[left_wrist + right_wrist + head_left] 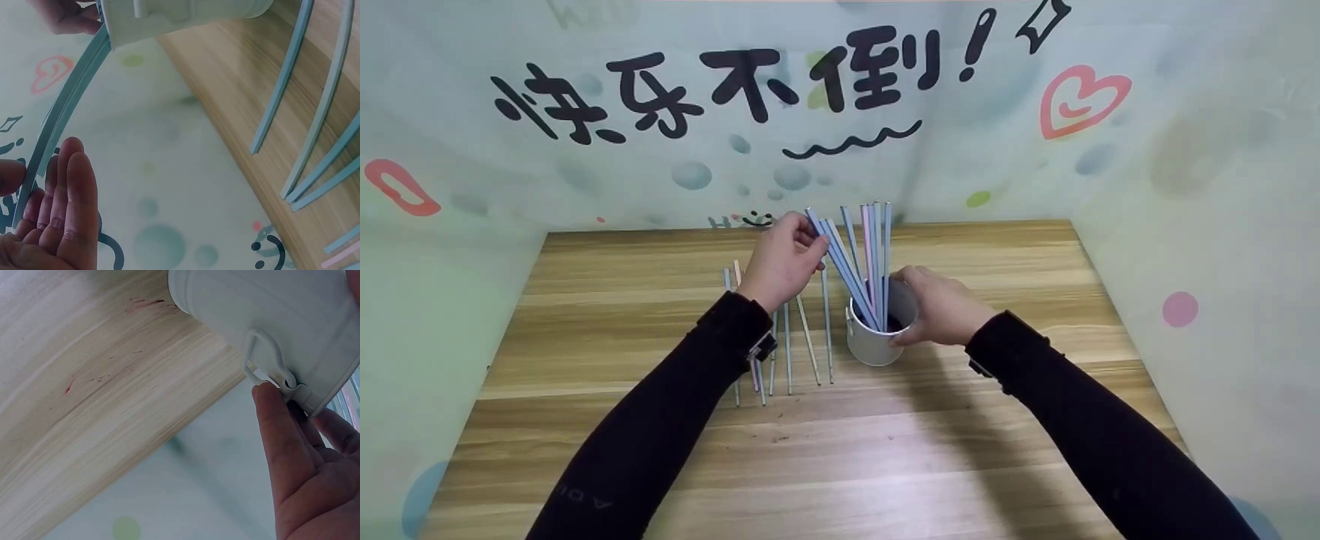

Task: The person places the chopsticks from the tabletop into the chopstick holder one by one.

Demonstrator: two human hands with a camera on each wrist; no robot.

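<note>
Left hand (786,262) pinches blue sticks (847,275); right hand (946,304) holds white cup (874,350).
Only the right wrist view shows the cup's right loop (273,347), by a finger (278,439).

Bucket (874,350) is presenting as painted metal, smooth, faintly satin. Sticks (62,107) are showing a smooth, plastic-like finish. Desk (840,465) is displaying smooth wood grain with slight gloss. Backdrop (645,187) is looking matt; sleeves (637,442) are appearing as matt cloth.
</note>
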